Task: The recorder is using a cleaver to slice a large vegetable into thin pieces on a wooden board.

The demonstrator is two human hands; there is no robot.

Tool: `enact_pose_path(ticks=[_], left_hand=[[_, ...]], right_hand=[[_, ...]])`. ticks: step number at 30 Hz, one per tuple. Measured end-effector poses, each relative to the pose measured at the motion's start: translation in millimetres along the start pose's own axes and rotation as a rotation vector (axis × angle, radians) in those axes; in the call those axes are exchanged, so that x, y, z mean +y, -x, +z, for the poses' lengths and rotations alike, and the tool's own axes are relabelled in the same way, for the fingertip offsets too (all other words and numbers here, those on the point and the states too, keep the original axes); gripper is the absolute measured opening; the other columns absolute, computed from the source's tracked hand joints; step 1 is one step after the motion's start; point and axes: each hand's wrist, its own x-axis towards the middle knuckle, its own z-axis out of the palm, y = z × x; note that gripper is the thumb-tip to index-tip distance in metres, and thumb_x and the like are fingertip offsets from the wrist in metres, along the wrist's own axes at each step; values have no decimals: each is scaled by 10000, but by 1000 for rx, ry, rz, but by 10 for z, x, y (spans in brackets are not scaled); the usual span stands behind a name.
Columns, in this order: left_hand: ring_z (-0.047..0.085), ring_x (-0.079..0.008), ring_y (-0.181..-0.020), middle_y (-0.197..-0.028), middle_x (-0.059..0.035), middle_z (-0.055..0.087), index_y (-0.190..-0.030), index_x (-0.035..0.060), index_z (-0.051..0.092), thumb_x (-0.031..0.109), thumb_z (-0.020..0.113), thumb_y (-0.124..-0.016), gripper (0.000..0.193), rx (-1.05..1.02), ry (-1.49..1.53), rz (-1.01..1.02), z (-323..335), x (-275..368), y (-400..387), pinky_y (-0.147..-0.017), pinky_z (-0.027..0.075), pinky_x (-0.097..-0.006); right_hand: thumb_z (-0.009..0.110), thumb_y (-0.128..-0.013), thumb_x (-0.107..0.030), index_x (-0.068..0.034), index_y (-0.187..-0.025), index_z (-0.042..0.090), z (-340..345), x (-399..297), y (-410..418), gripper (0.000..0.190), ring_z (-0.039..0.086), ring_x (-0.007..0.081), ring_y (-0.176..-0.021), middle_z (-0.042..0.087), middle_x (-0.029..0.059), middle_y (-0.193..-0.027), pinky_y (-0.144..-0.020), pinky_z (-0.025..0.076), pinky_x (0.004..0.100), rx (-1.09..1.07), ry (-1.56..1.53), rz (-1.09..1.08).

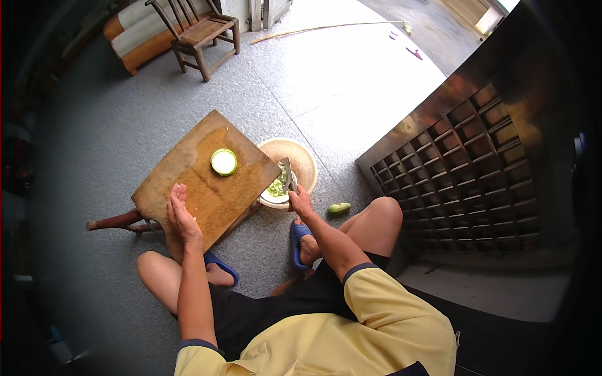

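Observation:
My right hand (301, 201) grips a cleaver (286, 173) by its handle, with the blade over a bowl of chopped green-and-white pieces (276, 188). That bowl sits inside a larger beige basin (306, 162) on the floor, partly hidden by the board's right corner. My left hand (183, 216) is raised at the near left edge of the wooden cutting board (225, 202), fingers extended and nothing held. Small pale bits cling to this hand. A thick green-skinned gourd piece (224, 162) lies on the board, its white cut face up.
Wooden legs (115, 220) jut out left beneath the board. A green gourd or cucumber (339, 208) lies on the floor by my right knee. To the right stands a dark latticed cabinet (461, 174). A wooden chair (202, 35) and a long thin stick (324, 29) are farther off.

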Motion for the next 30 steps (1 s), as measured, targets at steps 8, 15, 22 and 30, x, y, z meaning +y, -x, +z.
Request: enact_pose_path(ticks=[8, 15, 22, 30], left_hand=[[455, -334, -1362, -1417, -274, 491, -1412, -82, 434, 390, 318, -1093, 581, -17, -2, 22, -38, -27, -15, -1208, 270, -427], [484, -315, -1337, -1393, -246, 525, -1400, -74, 460, 347, 323, -1095, 538, -11, -24, 21, -25, -11, 0, -1185, 302, -426], [528, -365, -1280, -1351, -204, 566, -1346, -46, 538, 142, 416, -1044, 376, -290, -635, 563, 571, 358, 632, -1110, 395, -420], [277, -329, -1496, -1588, -159, 312, -1551, 26, 256, -75, 483, -808, 783, -917, -989, 699, 1284, -486, 1083, -1232, 243, -446]], right_hand=[[532, -892, -170, -38, -1333, 546, 87, 97, -130, 462, 689, 310, -636, 699, 212, -948, -470, 557, 405, 93, 204, 9], [545, -927, -162, -74, -1043, 565, 6, -242, 43, 148, 478, 140, -446, 519, 34, -683, -380, 465, 335, 50, -156, 199], [542, -971, -204, -106, -982, 523, -150, -550, 284, 100, 442, 113, -462, 496, 18, -697, -415, 443, 318, 39, -578, 430], [470, -1024, -252, -122, -943, 529, -483, -1315, 415, 164, 409, 81, -515, 489, -12, -668, -496, 391, 299, -279, -425, 565]])
